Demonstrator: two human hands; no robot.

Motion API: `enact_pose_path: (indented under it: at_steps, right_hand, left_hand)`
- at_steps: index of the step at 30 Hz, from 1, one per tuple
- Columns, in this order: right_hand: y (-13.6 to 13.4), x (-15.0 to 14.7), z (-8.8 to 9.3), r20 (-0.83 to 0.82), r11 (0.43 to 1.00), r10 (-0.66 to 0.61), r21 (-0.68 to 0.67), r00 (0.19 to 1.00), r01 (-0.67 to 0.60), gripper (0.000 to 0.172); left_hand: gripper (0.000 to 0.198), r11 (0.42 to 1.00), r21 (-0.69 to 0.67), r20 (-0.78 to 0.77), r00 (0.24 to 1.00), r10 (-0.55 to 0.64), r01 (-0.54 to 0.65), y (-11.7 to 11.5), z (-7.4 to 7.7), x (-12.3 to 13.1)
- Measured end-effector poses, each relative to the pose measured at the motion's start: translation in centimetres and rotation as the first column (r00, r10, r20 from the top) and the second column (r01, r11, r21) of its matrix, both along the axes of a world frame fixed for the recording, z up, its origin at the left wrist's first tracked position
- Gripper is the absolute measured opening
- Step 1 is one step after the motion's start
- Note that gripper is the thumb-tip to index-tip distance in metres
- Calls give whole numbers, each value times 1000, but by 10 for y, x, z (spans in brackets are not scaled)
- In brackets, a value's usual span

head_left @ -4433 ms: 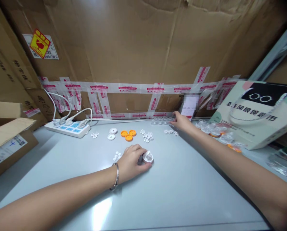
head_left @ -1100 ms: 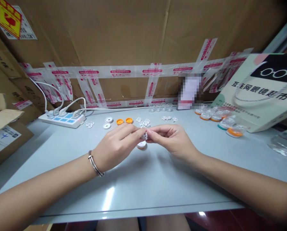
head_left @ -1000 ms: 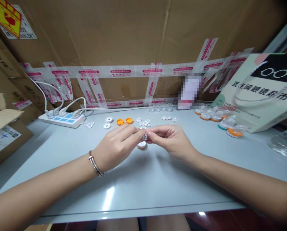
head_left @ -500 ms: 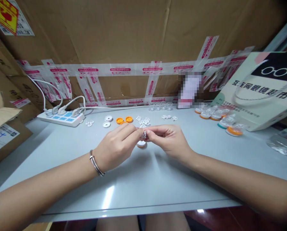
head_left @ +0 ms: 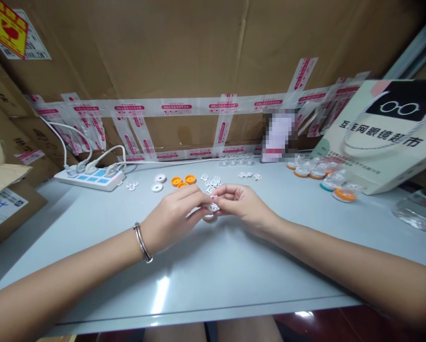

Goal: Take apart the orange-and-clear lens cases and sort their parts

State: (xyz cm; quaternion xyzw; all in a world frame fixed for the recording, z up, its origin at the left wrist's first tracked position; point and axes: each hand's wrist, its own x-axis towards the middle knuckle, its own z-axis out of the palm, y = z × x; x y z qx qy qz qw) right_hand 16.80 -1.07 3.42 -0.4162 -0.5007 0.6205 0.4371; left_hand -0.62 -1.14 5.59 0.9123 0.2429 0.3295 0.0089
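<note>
My left hand (head_left: 173,216) and my right hand (head_left: 239,204) meet at the middle of the grey table (head_left: 216,275). Both pinch a small white plastic part (head_left: 213,207) between their fingertips, low over the table top. A bracelet sits on my left wrist. Just behind the hands lie several small white lattice parts (head_left: 211,181), orange caps (head_left: 183,180) and white rings (head_left: 158,183).
A white power strip (head_left: 91,178) with plugged cables lies at the back left. Clear cups (head_left: 236,159) stand by the taped cardboard wall. Finished orange-based pieces (head_left: 323,178) sit at the right beside a paper bag (head_left: 387,137). A cardboard box (head_left: 2,199) stands at the left.
My right hand came back from the far cups to the middle. Both hands held the small part above the table, and have now lowered it toward the surface.
</note>
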Motion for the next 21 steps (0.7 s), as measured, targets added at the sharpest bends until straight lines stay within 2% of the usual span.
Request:
enact_pose_path:
  at_steps: [3, 6, 9, 13, 17, 21]
  right_hand:
    - [14, 9, -1, 43, 998, -59, 23, 997, 58, 20]
    - [38, 26, -7, 108, 946, -271, 215, 957, 243, 23]
    - [62, 41, -18, 247, 884, -388, 372, 888, 283, 26]
    - [79, 39, -31, 398, 861, -417, 461, 817, 215, 24]
    - [82, 27, -37, 437, 836, -453, 511, 777, 200, 16]
    - [83, 24, -39, 457, 821, -473, 540, 753, 187, 15]
  left_hand:
    - [4, 986, -169, 82, 997, 12, 2, 4, 2, -2]
    - [6, 958, -285, 145, 986, 86, -42, 13, 2, -6]
    - [9, 927, -356, 135, 975, 179, -121, 21, 0, -10]
    - [11, 919, -364, 114, 973, 202, -148, 28, -3, -12]
    - [13, 936, -318, 126, 972, 197, -148, 29, -5, -11]
    - [10, 947, -261, 88, 972, 219, -190, 27, -4, -10]
